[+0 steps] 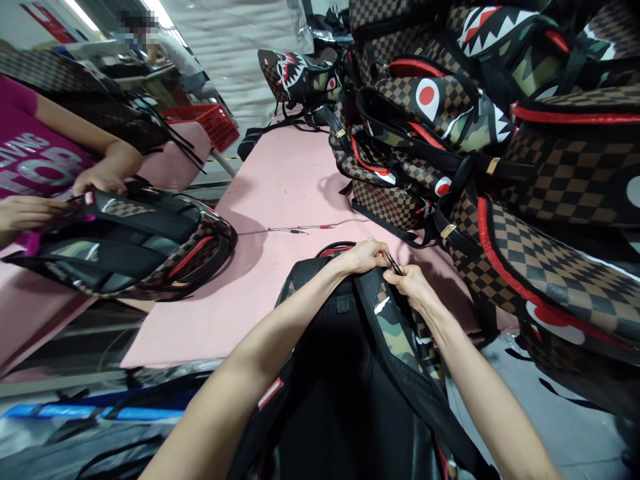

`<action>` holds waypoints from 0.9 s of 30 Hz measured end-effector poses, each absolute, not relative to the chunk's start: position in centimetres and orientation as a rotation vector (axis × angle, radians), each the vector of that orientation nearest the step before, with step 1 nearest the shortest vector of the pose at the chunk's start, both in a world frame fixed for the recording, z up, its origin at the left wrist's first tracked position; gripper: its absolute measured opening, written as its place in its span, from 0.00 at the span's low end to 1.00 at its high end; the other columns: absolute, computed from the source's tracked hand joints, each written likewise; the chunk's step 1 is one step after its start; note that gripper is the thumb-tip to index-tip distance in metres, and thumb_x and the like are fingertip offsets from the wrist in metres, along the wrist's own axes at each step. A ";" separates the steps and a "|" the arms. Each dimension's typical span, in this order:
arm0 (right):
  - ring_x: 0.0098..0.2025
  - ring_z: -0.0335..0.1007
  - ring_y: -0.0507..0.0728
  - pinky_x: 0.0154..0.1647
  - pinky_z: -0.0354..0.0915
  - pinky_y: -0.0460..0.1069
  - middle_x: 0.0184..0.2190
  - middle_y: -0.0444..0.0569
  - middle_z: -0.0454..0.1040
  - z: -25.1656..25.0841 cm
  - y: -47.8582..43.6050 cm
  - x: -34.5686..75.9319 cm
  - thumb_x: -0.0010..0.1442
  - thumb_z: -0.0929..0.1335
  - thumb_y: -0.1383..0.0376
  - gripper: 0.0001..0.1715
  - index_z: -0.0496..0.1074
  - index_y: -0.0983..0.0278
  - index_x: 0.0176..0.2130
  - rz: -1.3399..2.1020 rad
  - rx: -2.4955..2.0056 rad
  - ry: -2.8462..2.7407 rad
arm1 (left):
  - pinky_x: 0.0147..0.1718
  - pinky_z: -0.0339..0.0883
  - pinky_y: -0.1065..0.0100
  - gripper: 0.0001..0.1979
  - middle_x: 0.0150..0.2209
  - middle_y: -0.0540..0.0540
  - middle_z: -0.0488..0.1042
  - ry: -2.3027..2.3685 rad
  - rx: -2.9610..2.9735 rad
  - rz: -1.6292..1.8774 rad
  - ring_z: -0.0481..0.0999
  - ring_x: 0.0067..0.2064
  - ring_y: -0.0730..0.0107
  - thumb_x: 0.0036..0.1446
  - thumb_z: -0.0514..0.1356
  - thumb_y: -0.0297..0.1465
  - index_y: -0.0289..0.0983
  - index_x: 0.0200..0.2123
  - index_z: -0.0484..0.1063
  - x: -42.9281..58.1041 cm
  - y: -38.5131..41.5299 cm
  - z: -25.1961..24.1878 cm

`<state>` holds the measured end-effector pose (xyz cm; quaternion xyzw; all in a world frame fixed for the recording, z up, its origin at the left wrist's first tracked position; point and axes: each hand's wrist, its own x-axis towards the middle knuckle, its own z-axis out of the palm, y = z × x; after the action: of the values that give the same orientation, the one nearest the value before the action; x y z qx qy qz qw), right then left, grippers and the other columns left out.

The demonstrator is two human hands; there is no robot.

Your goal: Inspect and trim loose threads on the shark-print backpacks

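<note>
A black backpack (pixel 345 373) with camouflage and brown-checkered patches stands in front of me, its back panel and shoulder straps facing me. My left hand (pixel 367 257) is closed at its top right edge, fingers pinched together. Just to the right, my right hand (pixel 409 283) is closed too, thumb and fingers gripping beside the strap (pixel 397 337). Between the two hands runs a slim, dark, shiny piece (pixel 393 263); its kind is too small to tell. The backpack's top handle (pixel 336 248) with red trim shows left of my hands.
Checkered backpacks (pixel 575 253) with red zippers and shark-face prints are piled on the right. Thin red and dark sticks (pixel 303 229) lie on the pink table (pixel 295 173). At left, a co-worker (pixel 45 147) handles another backpack (pixel 150 240). Behind stands a red basket (pixel 215 127).
</note>
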<state>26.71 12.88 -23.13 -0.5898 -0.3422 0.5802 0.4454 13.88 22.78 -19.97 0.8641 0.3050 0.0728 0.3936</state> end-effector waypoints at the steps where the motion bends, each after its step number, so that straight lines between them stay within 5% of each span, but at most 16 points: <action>1: 0.14 0.37 0.43 0.17 0.33 0.45 0.11 0.34 0.50 -23.1 12.9 26.7 0.37 0.71 0.60 0.14 0.63 0.64 0.20 1.438 -1.461 -0.849 | 0.24 0.57 0.75 0.07 0.22 0.52 0.70 0.769 2.176 0.189 0.65 0.24 0.76 0.48 0.55 0.27 0.33 0.30 0.72 13.9 22.7 -20.0; 12: 0.14 0.37 0.43 0.17 0.34 0.45 0.11 0.34 0.51 -23.2 12.6 26.7 0.38 0.71 0.59 0.15 0.63 0.65 0.19 1.451 -1.415 -0.853 | 0.24 0.59 0.74 0.05 0.23 0.52 0.70 0.747 2.078 0.211 0.66 0.24 0.76 0.49 0.55 0.26 0.32 0.29 0.70 14.0 22.5 -19.9; 19: 0.15 0.42 0.43 0.17 0.40 0.44 0.13 0.35 0.54 -23.4 12.6 26.8 0.38 0.71 0.59 0.15 0.64 0.65 0.20 1.467 -1.370 -0.844 | 0.47 0.59 0.61 0.07 0.36 0.45 0.73 0.763 2.463 0.779 0.69 0.45 0.63 0.55 0.57 0.32 0.39 0.31 0.74 11.5 19.7 -20.5; 27: 0.19 0.51 0.46 0.21 0.48 0.45 0.16 0.39 0.61 -23.6 12.6 26.6 0.37 0.71 0.58 0.16 0.65 0.66 0.20 1.447 -1.355 -0.815 | 0.50 0.55 0.57 0.11 0.36 0.46 0.74 0.475 3.151 0.579 0.69 0.44 0.66 0.61 0.50 0.27 0.38 0.34 0.72 10.5 17.9 -19.3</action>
<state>26.56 12.64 -23.62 -0.5550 -0.3339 0.5926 0.4789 10.54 17.88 -19.34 0.9718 0.1466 0.1784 -0.0487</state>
